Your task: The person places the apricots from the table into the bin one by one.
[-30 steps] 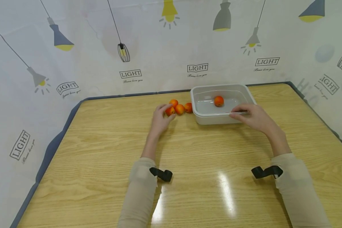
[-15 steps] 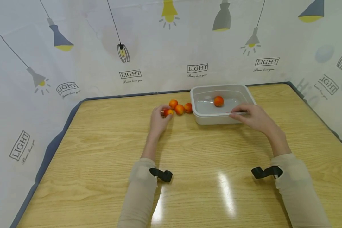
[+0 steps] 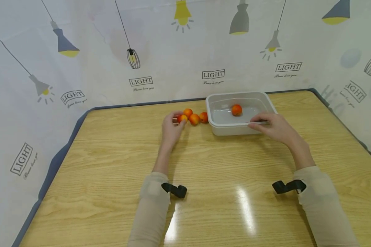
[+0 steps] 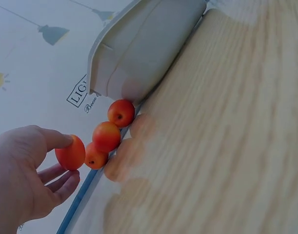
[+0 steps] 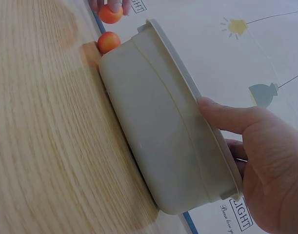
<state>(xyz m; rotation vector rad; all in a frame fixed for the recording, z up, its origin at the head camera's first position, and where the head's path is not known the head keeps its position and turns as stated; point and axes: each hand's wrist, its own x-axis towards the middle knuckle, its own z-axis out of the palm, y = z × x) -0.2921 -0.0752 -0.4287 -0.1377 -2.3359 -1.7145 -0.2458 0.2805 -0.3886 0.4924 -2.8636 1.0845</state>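
Left hand point(image 3: 170, 129) pinched 1 orange fruit point(image 3: 182, 118) between thumb and fingers, beside 3 loose fruits point(image 3: 194, 119) on the wooden table point(image 3: 204, 164). Right hand point(image 3: 273, 127) gripped the near rim of the white tub point(image 3: 214, 127), thumb on its edge. 1 fruit in the tub point(image 3: 236, 109) lay inside.
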